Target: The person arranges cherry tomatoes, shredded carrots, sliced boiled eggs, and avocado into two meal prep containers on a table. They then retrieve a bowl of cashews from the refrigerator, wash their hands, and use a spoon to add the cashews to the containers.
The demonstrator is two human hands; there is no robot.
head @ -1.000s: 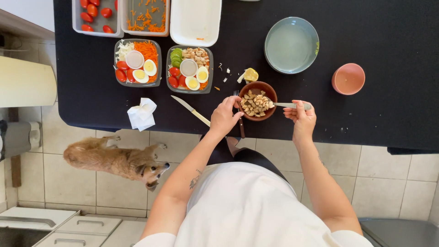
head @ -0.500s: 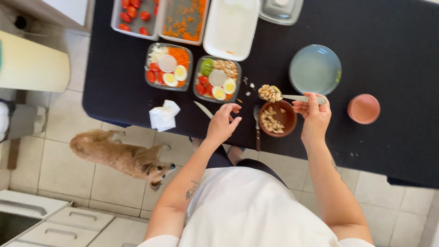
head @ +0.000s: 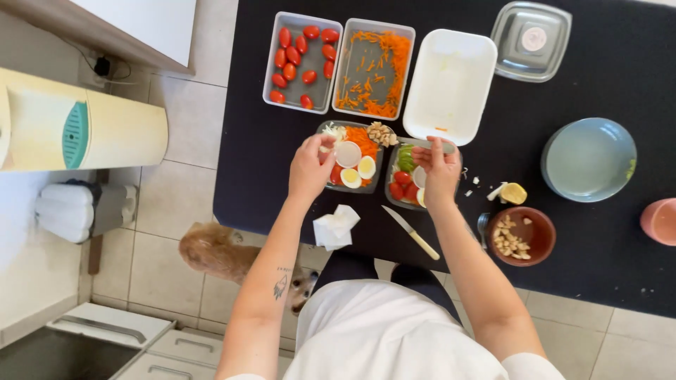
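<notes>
Here, the right hand (head: 438,169) is holding a spoon (head: 405,141) lying left-right, its load (head: 381,133) over the left meal tray (head: 350,156) at frame centre, while the left hand (head: 310,167), fingers pinched narrow, is touching that tray's left rim.

**Kitchen corner, seen from above**

Floor (head: 176,134): pale beige square tiles with grey joints. Table (head: 605,295): black top, filling the upper right. Pale yellow cylinder (head: 77,130) with a teal oval, lying at left. White bin (head: 84,210) below it. Wooden-edged white counter (head: 134,28), top left. White drawer fronts (head: 162,345), bottom left. Tan dog (head: 218,255) on the tiles. Even, soft daylight.
</notes>
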